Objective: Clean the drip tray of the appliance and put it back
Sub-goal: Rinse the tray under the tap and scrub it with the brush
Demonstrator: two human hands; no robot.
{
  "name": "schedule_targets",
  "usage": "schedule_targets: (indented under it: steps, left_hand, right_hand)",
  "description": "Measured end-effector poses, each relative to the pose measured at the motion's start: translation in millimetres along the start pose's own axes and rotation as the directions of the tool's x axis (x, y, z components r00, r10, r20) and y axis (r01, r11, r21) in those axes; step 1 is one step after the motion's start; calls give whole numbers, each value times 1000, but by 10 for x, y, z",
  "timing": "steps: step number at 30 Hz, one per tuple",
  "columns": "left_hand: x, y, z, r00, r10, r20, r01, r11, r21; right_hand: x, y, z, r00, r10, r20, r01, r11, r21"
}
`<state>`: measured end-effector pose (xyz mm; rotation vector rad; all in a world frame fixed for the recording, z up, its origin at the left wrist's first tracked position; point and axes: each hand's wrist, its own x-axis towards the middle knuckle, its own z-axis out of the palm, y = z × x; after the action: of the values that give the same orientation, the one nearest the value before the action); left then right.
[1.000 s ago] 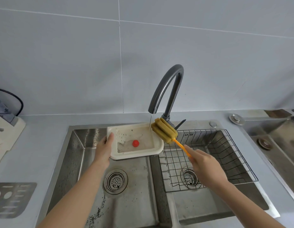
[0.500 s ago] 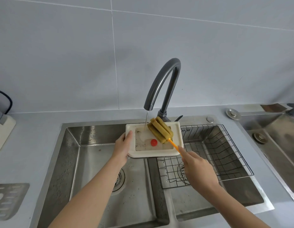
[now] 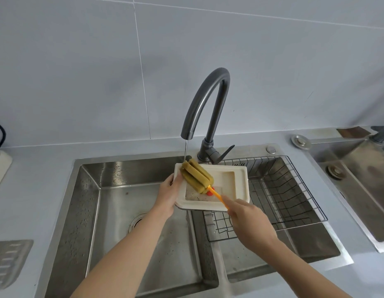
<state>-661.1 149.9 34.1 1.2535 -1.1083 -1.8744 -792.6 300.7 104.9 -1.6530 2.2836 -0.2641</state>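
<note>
Now the sponge brush [image 3: 197,179] lies across the upper left part of the drip tray [image 3: 236,190], its head reaching the tray's far left corner under the thin stream from the tap [image 3: 205,108]. A second ago the brush head was off the tray's right edge; half a second ago it sat over the middle. So the scrubbing has moved into the tray, and by my reading the cleaning is under way, not finished: dark specks show on the tray floor near the lower left.

The left hand [image 3: 168,195] clamps the tray's left rim, thumb on top, holding it just below the middle of the frame, over the divider of the double sink [image 3: 90,190]. The right hand [image 3: 249,220] is closed round the orange handle [image 3: 219,195]. A small red part is half hidden behind the handle.

No brand, label or writing can be read anywhere.
</note>
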Motion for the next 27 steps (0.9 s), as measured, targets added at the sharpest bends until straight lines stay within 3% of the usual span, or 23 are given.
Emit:
schedule_targets:
  steps: [4,8,12,27]
  left_hand:
    - [27,11,31,1000,3,1,-3,1000,7]
    - [63,68,118,1000,9,10,-9,1000,-9]
    - [114,120,164,1000,17,-17,-18,999,-42]
    - [200,227,-76,993,60,-99,-63,998,-21]
  right_hand:
    - [-3,95,-137,998,43,-52,-41,998,38]
    - [15,52,-135,996,52,-78,-59,994,-91]
    - [27,-42,-42,999,39,-35,-45,977,-207]
    - [-55,36,-199,991,-94,91,113,967,-229]
